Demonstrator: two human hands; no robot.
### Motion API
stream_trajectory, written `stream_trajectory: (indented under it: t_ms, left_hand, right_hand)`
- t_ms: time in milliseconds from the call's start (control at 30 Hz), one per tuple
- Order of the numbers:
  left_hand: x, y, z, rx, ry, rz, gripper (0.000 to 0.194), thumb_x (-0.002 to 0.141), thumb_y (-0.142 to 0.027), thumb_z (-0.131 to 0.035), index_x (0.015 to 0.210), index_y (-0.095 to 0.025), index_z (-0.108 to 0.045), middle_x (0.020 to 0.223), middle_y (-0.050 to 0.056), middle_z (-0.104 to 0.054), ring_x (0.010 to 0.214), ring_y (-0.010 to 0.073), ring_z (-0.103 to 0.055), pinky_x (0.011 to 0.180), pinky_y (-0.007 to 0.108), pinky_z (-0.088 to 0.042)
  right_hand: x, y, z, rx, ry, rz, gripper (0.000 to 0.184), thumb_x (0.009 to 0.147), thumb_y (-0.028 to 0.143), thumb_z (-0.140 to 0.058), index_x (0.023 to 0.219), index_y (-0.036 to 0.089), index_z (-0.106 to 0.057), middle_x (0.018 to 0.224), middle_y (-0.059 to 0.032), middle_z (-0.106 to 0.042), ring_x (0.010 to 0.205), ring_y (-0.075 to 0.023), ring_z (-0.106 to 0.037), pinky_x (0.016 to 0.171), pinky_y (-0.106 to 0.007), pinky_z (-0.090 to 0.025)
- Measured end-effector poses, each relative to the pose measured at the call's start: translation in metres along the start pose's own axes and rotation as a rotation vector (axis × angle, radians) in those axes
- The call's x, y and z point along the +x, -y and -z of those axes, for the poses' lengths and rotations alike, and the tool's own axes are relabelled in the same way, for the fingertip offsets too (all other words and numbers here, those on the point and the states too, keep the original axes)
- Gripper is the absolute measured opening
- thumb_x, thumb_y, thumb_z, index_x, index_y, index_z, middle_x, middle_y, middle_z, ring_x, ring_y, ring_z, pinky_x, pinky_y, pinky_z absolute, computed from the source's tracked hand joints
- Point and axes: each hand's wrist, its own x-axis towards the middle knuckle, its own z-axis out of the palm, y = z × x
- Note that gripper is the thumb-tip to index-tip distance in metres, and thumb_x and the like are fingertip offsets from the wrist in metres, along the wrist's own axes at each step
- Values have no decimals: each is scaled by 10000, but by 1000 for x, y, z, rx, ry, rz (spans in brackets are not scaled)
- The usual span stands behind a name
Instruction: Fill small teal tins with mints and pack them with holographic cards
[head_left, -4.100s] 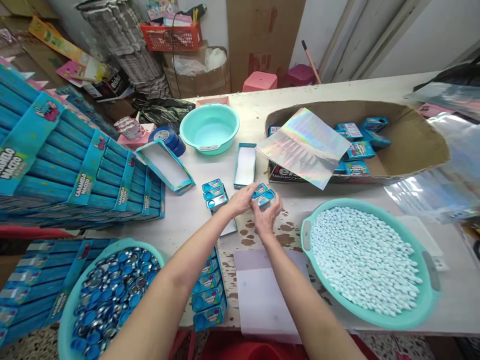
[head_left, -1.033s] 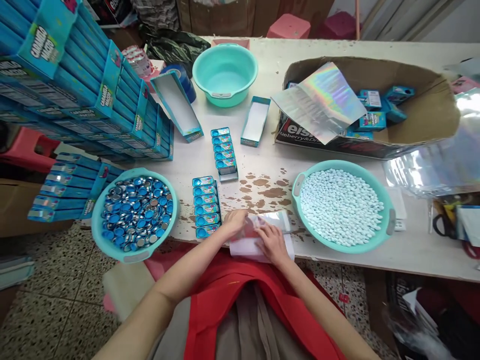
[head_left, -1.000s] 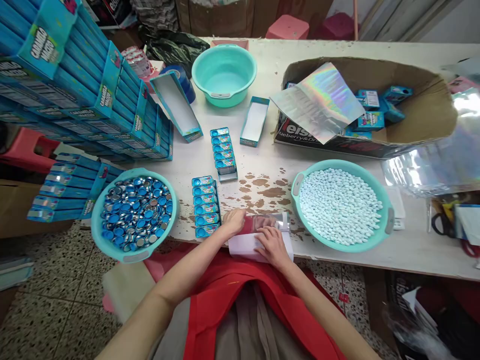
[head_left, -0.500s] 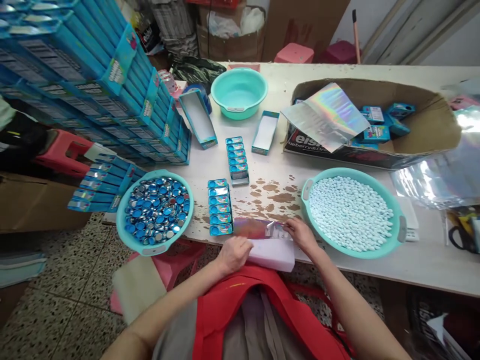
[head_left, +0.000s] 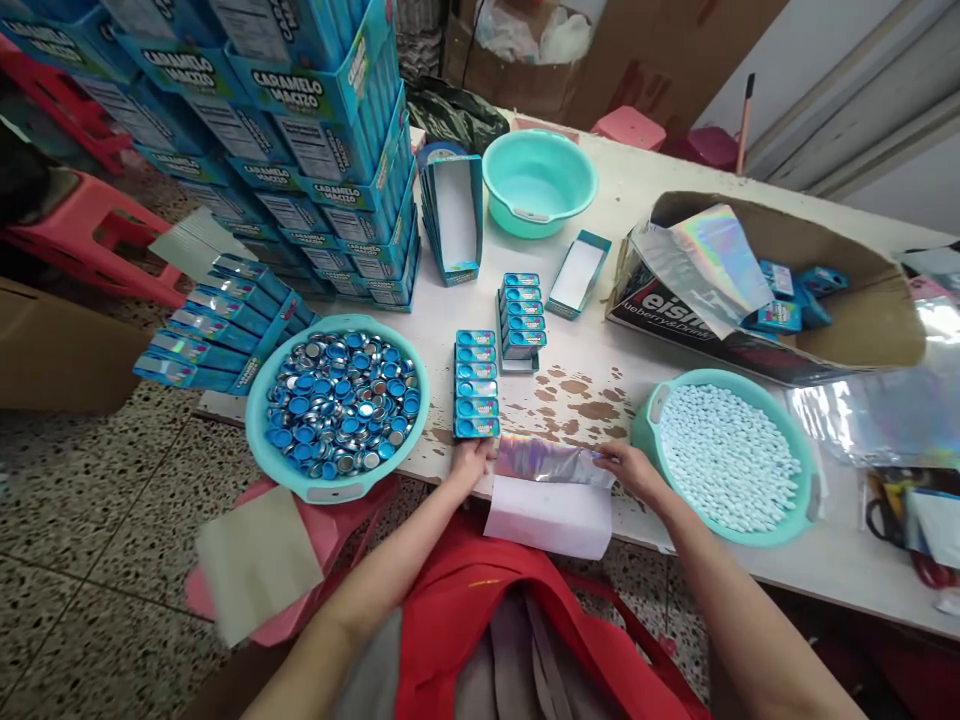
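Observation:
A shiny holographic foil sheet (head_left: 551, 460) lies at the table's front edge, with its white part (head_left: 551, 515) hanging toward the red apron. My right hand (head_left: 628, 470) pinches the foil at its right end. At the left end, my left hand (head_left: 472, 460) has its fingers closed at the foil's corner, partly hidden. Just beyond that hand stands a row of small blue boxes (head_left: 477, 385) with round blue caps on top. A second row of similar blue boxes (head_left: 523, 310) stands in an open tray behind it.
To the left is a turquoise basin (head_left: 330, 492) of blue and silver caps, beside tall stacked blue cartons (head_left: 330, 190). On the right sit a basin (head_left: 651, 432) of white pieces and a cardboard box (head_left: 840, 355). Another turquoise basin (head_left: 540, 180) stands at the back.
My left hand has moved from over the white part to the foil's left corner, and the foil is spread wider. My view has shifted left. My right hand still pinches the right end.

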Motion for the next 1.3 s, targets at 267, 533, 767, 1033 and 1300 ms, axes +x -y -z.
stream_trajectory:
  t_ms: [267,533,767,1033,1300]
  left_hand:
    - [-21,-15,30,393,-33,-385,582,771,-517,-596,1263,-213,-533,1249,107,-595,1172,265,-523,967,377,-397]
    - [2,-7,27,646,220,-246,194,868,-264,-480,958,-232,-649,927,66,-705,928,212,-652,740,276,-453]
    - [-15,-26,14,754,74,-277,345,889,-174,-439,1214,-101,-530,1100,201,-630,1040,278,-605,867,396,-455]
    - [31,-86,-31,561,191,-345,280,888,-349,-483,1098,-208,-602,1060,90,-670,1013,237,-616,831,324,-458]
    - [57,-90,-30,485,293,-231,313,890,-325,-392,855,-187,-671,871,54,-694,857,191,-624,722,260,-429]
  right_hand:
    - [1,45,1,50,119,177,168,775,300,-524,657,207,-600,717,-16,-577,673,-155,-516,645,-259,-382]
    - [26,38,-16,297,142,-5,173,715,363,-593,701,199,-646,635,5,-606,635,-153,-510,605,-250,-372]
    - [33,24,-32,449,106,17,166,714,351,-574,753,200,-631,661,0,-625,619,-150,-527,581,-257,-397]
    - [47,16,-34,485,9,113,186,772,350,-538,813,201,-642,708,-9,-652,647,-160,-569,609,-272,-454]
    - [16,29,-59,-60,-401,255,329,878,216,-493,1181,270,-611,1231,-103,-591,1124,-278,-487,929,-425,-366]
